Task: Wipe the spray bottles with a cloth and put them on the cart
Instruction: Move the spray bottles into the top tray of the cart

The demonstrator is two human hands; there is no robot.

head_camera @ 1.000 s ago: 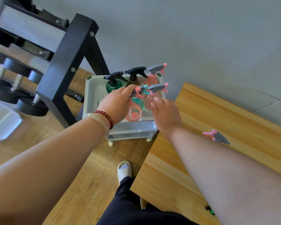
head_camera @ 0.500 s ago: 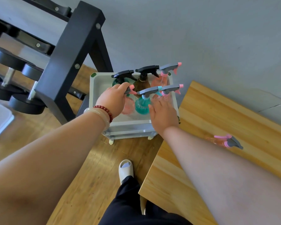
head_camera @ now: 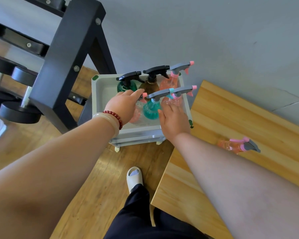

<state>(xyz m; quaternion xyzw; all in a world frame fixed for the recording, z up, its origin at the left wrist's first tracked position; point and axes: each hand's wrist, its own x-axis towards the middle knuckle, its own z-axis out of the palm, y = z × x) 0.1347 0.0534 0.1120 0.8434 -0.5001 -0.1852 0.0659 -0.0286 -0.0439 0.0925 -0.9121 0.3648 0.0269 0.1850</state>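
Grey cart (head_camera: 95,94), pink bottle (head_camera: 138,116) half hidden behind left hand (head_camera: 123,106)

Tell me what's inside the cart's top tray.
Back row: green bottle, brown bottle, pink bottle. Front row: teal bottle, pale bottle, and a pinkish bottle largely covered by the left hand. The right hand hides the tray's near corner.
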